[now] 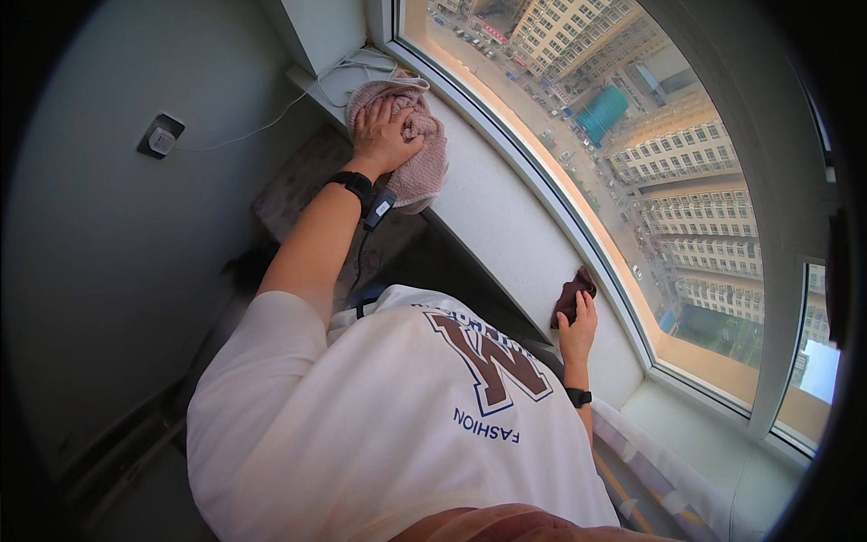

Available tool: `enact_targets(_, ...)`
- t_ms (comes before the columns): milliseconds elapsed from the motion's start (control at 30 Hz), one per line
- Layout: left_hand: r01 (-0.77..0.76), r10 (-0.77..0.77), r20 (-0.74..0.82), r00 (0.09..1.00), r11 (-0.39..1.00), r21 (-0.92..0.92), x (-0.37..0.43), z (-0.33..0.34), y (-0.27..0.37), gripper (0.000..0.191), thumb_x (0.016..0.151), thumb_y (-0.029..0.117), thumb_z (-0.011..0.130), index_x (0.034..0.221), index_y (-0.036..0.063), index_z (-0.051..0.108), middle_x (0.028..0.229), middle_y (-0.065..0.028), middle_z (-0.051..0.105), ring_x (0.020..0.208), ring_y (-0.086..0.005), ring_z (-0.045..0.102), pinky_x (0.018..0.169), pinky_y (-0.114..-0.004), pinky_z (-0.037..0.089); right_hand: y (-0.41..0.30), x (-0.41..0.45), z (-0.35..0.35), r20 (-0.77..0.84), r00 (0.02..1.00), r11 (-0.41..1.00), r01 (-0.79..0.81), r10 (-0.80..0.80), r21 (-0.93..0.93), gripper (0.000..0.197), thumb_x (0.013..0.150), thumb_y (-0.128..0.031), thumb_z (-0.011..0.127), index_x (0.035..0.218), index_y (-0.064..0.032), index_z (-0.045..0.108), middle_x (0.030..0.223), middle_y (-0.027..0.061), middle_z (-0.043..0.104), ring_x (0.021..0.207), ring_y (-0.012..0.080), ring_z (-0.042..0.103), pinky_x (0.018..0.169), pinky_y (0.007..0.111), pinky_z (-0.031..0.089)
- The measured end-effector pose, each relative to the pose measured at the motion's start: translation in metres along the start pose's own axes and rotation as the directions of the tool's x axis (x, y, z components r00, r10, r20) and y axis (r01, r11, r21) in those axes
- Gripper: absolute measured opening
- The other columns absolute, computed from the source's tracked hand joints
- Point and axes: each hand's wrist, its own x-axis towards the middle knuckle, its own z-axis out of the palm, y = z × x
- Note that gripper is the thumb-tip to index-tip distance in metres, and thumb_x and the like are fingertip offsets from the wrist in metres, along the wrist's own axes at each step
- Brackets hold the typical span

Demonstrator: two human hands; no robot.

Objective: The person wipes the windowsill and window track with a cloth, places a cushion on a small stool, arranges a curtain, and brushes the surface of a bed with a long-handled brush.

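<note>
My left hand (385,139) presses palm-down on a bunched pink textured towel (423,162), fingers curled into its folds. The towel lies at the far left of a white windowsill (498,203) and hangs partly over its inner edge. Toward the sill's right part, my right hand (578,328) holds a small dark brown cloth (569,305) between thumb and fingers, against the sill's surface. Black straps circle both wrists. A black module (379,209) with a cable hangs at the left one.
White cables (369,64) lie loosely in the sill's corner beside the towel; one runs to a plug in a wall socket (161,139). A large window (576,169) borders the sill, with buildings far below. A patterned surface (298,183) sits below the sill at left.
</note>
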Motion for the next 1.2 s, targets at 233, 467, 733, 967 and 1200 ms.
enact_targets(233,0.227,-0.225,-0.059,0.973,0.973,0.033,0.087,-0.039,-0.019,0.069,0.079,0.057,0.054,0.138,0.0218,0.05,0.146,-0.0125,0.044,0.139,-0.032,0.03,0.116,-0.049,0.015,0.008,0.006,-0.031,0.049,0.998,0.999,-0.045,0.044,0.015,0.073,0.071,-0.008,0.076,0.138,-0.0075,0.05,0.148,0.0145,0.042,0.134,0.0378,0.04,0.112,0.045,0.032)
enact_targets(467,-0.015,0.016,-0.091,0.996,1.0,0.007,0.047,-0.034,0.019,0.061,0.079,0.049,0.059,0.133,0.0214,0.056,0.148,-0.0092,0.041,0.139,-0.0269,0.032,0.115,-0.049,0.018,-0.076,0.032,-0.021,0.086,0.989,0.991,0.117,-0.122,0.063,0.069,0.069,-0.004,0.074,0.135,-0.0141,0.055,0.145,0.0063,0.048,0.129,0.0353,0.044,0.11,0.043,0.035)
enact_targets(733,-0.127,0.121,-0.192,0.974,0.992,-0.017,0.015,-0.148,0.059,0.055,0.08,0.049,0.061,0.125,0.0178,0.061,0.133,-0.0106,0.054,0.127,-0.029,0.044,0.109,-0.05,0.027,-0.119,0.056,-0.146,0.248,0.913,0.937,0.345,-0.322,-0.053,0.07,0.065,-0.015,0.082,0.131,-0.0164,0.058,0.145,0.0073,0.046,0.12,0.0338,0.047,0.103,0.042,0.041)
enact_targets(967,0.07,-0.062,-0.216,0.974,0.997,0.034,0.048,-0.152,0.059,0.055,0.081,0.054,0.057,0.125,0.022,0.063,0.133,-0.0078,0.055,0.126,-0.0277,0.046,0.104,-0.05,0.032,-0.2,0.139,-0.099,0.178,0.853,0.857,0.509,-0.49,-0.076,0.071,0.07,-0.031,0.08,0.135,-0.0211,0.054,0.148,0.0055,0.043,0.122,0.0366,0.045,0.103,0.044,0.041)
enact_targets(1200,0.079,-0.07,-0.239,0.969,0.996,0.03,0.039,-0.146,0.059,0.056,0.08,0.056,0.056,0.126,0.0241,0.063,0.13,-0.0057,0.057,0.125,-0.0248,0.047,0.105,-0.047,0.032,-0.283,0.173,-0.058,0.152,0.823,0.824,0.562,-0.548,-0.071,0.068,0.076,-0.037,0.075,0.137,-0.0224,0.05,0.149,0.0004,0.042,0.125,0.035,0.044,0.103,0.048,0.038)
